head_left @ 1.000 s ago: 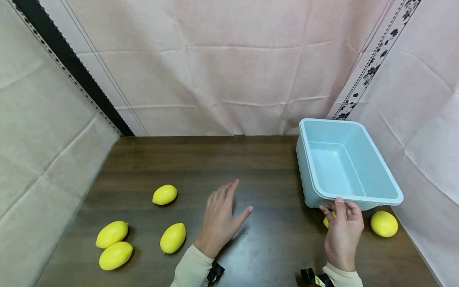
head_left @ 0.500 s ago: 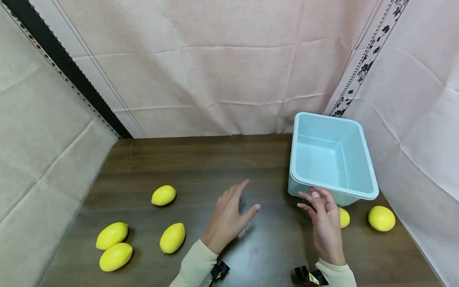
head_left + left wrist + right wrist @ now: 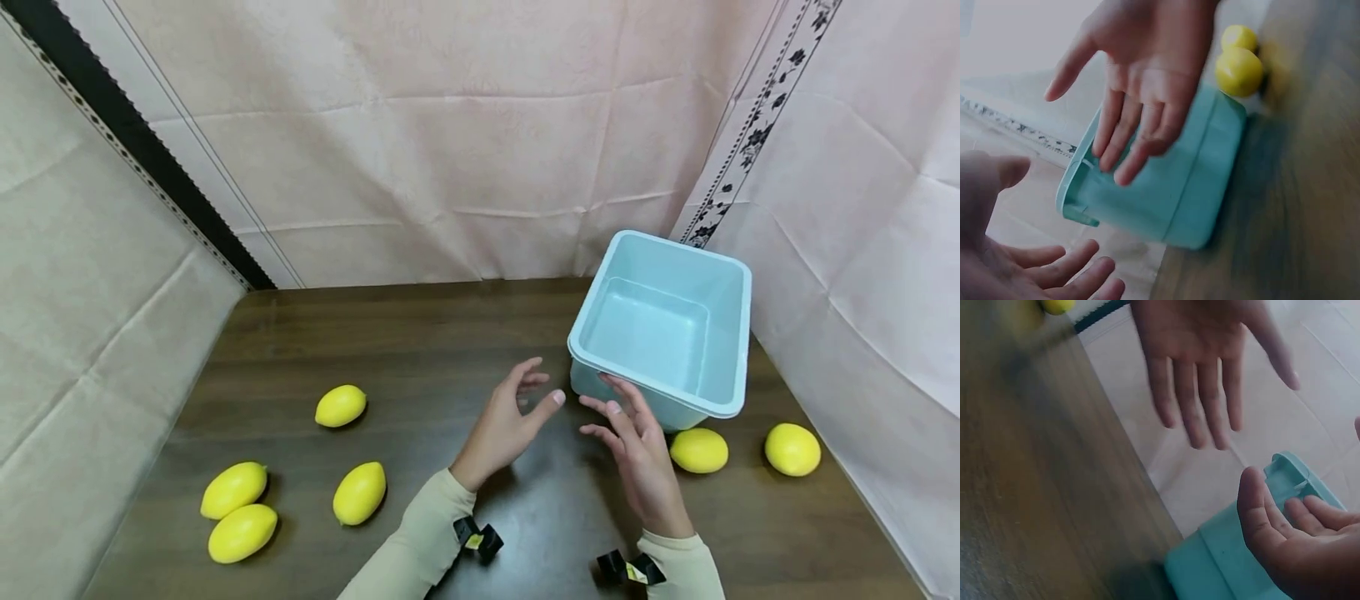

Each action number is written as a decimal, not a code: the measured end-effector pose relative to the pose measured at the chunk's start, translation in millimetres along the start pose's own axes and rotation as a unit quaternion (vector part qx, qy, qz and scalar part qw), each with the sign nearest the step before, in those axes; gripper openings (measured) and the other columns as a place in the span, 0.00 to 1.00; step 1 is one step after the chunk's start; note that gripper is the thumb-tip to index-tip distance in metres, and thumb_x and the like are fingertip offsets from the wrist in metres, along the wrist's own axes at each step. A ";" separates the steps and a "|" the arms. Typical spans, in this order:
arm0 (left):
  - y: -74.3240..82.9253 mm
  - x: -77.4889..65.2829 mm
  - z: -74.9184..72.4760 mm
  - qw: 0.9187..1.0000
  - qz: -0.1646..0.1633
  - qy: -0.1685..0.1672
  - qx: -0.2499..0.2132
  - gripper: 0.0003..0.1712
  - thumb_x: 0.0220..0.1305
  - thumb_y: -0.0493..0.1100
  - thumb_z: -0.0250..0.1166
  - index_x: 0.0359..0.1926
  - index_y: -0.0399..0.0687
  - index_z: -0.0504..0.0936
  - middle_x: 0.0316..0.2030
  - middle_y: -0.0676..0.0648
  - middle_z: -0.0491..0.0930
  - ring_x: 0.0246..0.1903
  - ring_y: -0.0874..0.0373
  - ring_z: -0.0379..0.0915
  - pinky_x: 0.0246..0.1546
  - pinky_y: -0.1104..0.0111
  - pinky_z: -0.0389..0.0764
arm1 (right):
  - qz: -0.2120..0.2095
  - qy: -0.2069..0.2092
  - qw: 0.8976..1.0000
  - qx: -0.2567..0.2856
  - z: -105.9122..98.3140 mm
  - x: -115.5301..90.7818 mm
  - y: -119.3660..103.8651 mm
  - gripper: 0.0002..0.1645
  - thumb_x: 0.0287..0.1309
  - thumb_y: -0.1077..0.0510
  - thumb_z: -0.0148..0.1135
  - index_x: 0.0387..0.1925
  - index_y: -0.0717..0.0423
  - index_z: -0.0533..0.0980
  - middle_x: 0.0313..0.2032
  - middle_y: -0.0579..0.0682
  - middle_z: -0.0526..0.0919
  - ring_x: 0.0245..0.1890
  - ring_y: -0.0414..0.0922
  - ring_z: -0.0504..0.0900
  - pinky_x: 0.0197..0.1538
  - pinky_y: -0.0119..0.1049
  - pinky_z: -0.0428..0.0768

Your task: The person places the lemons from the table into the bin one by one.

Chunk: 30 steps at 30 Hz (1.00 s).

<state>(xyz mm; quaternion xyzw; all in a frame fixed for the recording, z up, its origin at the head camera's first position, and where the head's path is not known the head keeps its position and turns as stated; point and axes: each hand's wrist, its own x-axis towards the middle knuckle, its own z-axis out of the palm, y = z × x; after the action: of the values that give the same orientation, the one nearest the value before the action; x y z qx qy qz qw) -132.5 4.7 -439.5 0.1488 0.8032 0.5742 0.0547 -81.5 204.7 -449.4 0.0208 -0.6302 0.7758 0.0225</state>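
A light blue plastic bin point(image 3: 645, 325) stands at an angle on the right half of the table, nothing inside it. My right hand point(image 3: 647, 471) reaches up to its near side, the straight fingers lying at the near wall just under the rim, with the thumb apart. In the left wrist view, the fingers of that hand overlap the bin's wall point(image 3: 1175, 187). To the left of the bin, my left hand point(image 3: 497, 437) hovers over the table, fingers loosely bent, thumb spread, holding nothing. Its spread fingers show palm-on in the right wrist view. One lemon point(image 3: 699, 451) lies beside my right hand.
Another lemon point(image 3: 792, 450) sits farther right near the cloth wall. On the left lie several more lemons: one at the back point(image 3: 341, 406), one nearer point(image 3: 359, 493), and a touching pair point(image 3: 238, 510). Pale cloth point(image 3: 450, 150) hangs round the dark wooden table point(image 3: 405, 333).
The bin has slid left and turned, with my right hand moving left along with it. The lemon by that hand has come into full view. My left hand has shifted right toward the bin.
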 end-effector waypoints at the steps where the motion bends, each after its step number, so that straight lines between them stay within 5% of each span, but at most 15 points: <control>1: 0.5 5.0 -0.2 1.000 0.002 0.005 -0.024 0.36 0.77 0.56 0.64 0.77 0.46 0.68 0.63 0.42 0.81 0.63 0.47 0.78 0.62 0.49 0.79 | 0.001 -0.004 1.000 -0.005 1.6 1.2 1.4 0.29 0.85 0.57 0.45 0.79 0.59 0.56 0.78 0.53 0.59 0.64 0.44 0.79 0.55 0.38 0.85; 14: 0.5 48.0 -2.0 0.983 -0.068 0.057 -0.159 0.27 0.78 0.54 0.63 0.69 0.46 0.78 0.54 0.43 0.85 0.49 0.51 0.83 0.53 0.53 0.84 | 0.009 -0.053 0.998 -0.023 19.2 12.0 14.1 0.34 0.84 0.57 0.47 0.83 0.48 0.53 0.81 0.48 0.56 0.71 0.54 0.73 0.56 0.41 0.85; 22: 0.0 53.7 1.7 0.974 -0.068 0.068 -0.203 0.22 0.77 0.49 0.66 0.65 0.43 0.82 0.47 0.45 0.88 0.50 0.33 0.81 0.52 0.45 0.83 | 0.001 -0.058 0.998 -0.039 24.4 12.9 18.4 0.36 0.83 0.58 0.50 0.84 0.49 0.52 0.81 0.51 0.57 0.68 0.45 0.76 0.55 0.39 0.85; 30: 2.5 53.4 -0.5 0.962 -0.078 0.051 -0.256 0.20 0.75 0.42 0.67 0.62 0.37 0.81 0.40 0.42 0.90 0.36 0.55 0.87 0.44 0.62 0.86 | -0.011 -0.014 0.997 -0.080 20.9 4.7 19.8 0.32 0.83 0.59 0.50 0.80 0.59 0.58 0.77 0.59 0.62 0.62 0.39 0.80 0.51 0.37 0.85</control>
<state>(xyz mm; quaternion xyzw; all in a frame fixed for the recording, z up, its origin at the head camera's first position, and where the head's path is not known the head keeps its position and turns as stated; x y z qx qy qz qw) -182.9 21.1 -432.6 0.0373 0.6399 0.7617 0.0942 -87.3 180.2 -464.1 0.0368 -0.6905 0.7221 0.0232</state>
